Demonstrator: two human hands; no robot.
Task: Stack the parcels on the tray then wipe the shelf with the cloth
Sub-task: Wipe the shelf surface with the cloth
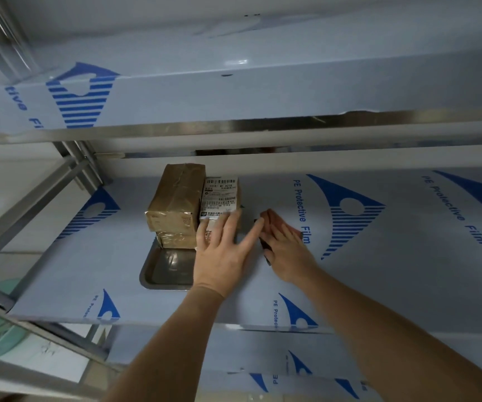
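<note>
- The shelf (379, 256), a metal shelf still wearing its pale protective film with blue printed logos, is carrying everything in view; a second shelf level (234, 91) is running across above it.
- A shallow metal tray (147, 281) is sitting on the shelf toward its left end, with its near rim lying closer to the front edge than to the back edge.
- Three parcels are resting on the tray's far half: a taped brown parcel (176, 198) is lying on top of a lower brown parcel (176, 240), of which only the near face is showing.
- A labelled parcel (220, 198), with a white shipping label and barcode facing up, is sitting just beside the taped brown parcel on its right, the two touching along their sides.
- The left hand (222, 253) is reaching over the tray's right side with its fingers straight and spread, the fingertips resting on the near end of the labelled parcel; nothing is being gripped.
- The right hand (286, 248) is lying just to the right of the parcels, palm turned toward them, fingers straight and held together, touching or very nearly touching the left hand's outermost finger.
- A dark object (265, 250) is showing as a thin strip under the right hand, against the shelf surface; what it is cannot be told, nor whether the hand is pressing on it.
- Both forearms are stretching in from the front edge of the shelf.
</note>
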